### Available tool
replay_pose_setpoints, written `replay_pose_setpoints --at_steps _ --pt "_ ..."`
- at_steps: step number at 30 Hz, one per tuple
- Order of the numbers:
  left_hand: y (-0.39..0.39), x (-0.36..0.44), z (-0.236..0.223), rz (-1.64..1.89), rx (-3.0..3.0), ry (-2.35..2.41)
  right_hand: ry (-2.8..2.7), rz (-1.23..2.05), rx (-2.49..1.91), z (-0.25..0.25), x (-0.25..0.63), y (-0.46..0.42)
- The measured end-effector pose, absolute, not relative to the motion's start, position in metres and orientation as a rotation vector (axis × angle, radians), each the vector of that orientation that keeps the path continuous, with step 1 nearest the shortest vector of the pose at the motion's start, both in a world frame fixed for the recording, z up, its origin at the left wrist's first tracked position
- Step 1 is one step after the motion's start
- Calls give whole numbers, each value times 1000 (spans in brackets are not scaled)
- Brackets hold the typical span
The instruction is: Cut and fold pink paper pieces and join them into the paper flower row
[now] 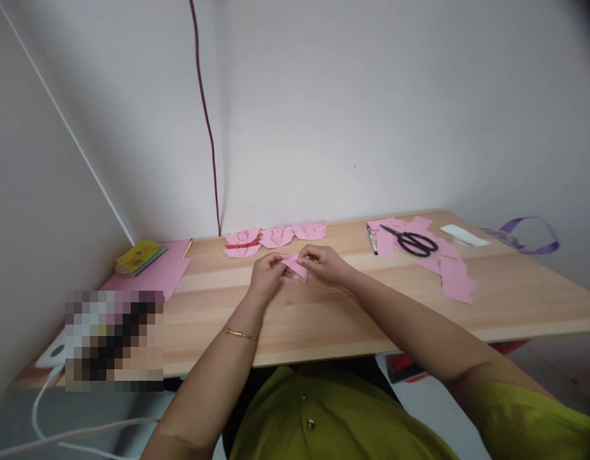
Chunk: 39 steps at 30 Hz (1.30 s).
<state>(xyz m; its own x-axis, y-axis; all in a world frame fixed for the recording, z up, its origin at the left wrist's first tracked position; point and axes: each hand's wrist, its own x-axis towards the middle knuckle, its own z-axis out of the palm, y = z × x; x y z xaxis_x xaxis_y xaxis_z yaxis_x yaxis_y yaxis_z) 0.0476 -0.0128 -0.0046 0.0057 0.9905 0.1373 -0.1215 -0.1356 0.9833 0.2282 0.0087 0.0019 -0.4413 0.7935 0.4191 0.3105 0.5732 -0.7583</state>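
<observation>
A small folded piece of pink paper [296, 266], roughly a triangle, is held above the middle of the wooden table. My left hand [267, 276] pinches its left side, fingers closed. On the upper right edge my right hand [322, 262] also grips it, thumb and fingertips pressed together. One corner of the paper points down towards the table. Just behind my hands, along the wall, lie several cut and folded pink paper shapes [276, 237], with a red strip [242, 243] across the left ones.
Black-handled scissors [414, 243] rest on pink paper scraps [455, 275] at the right, beside a pen [372, 240] and a white strip [463, 235]. At the left are pink sheets [154, 278], a yellow packet [138, 257] and a white power strip [55, 351]. A purple band [532, 233] lies far right.
</observation>
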Motion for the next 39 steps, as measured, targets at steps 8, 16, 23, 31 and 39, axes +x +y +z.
replay_pose_setpoints --at_steps 8,16,23,31,39 --pt "-16 47 -3 1295 1223 1018 -1968 741 -917 1 227 9" --pt "-14 47 -3 1303 1199 975 -1950 721 -934 1 226 9" --pt "-19 47 1 1335 1242 945 -1977 672 -921 1 227 10" --pt "-21 48 3 1351 1334 985 -1981 669 -904 4 227 7" --pt "-21 48 4 1338 1389 997 -1985 687 -891 4 227 8"
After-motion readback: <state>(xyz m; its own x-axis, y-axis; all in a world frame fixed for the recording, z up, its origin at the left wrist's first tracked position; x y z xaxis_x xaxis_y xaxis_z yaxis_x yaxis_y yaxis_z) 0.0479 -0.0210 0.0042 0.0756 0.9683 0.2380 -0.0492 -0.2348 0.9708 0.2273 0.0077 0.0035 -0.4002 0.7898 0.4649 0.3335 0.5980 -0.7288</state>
